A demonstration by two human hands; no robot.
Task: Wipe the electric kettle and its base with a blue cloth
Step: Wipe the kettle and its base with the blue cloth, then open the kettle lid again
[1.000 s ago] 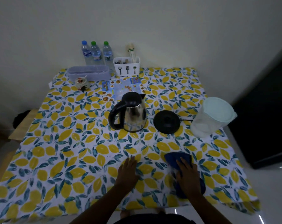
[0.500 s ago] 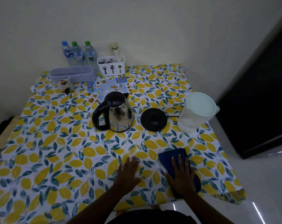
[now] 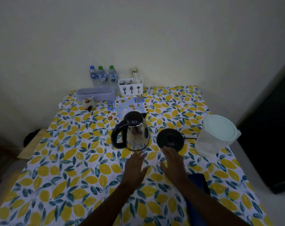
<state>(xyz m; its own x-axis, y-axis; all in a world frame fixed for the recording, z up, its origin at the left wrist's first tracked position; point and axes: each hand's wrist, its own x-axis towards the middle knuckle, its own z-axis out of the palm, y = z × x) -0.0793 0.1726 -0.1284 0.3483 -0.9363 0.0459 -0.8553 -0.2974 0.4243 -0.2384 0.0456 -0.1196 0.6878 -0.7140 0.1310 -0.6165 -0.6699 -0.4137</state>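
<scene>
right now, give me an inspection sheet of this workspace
surface: table under a lemon-print tablecloth.
job's things: electric kettle upright, off its base, which lies beside it; blue cloth flat near the front edge, partly under the right forearm.
clutter: three water bottles, cutlery caddy, grey tray, small jar, printed sheet, lidded plastic jug.
hands: left hand and right hand open, empty, close to kettle and base.
cables: black cord runs from the base toward the jug.
surroundings: plain wall; dark cabinet at right.
</scene>
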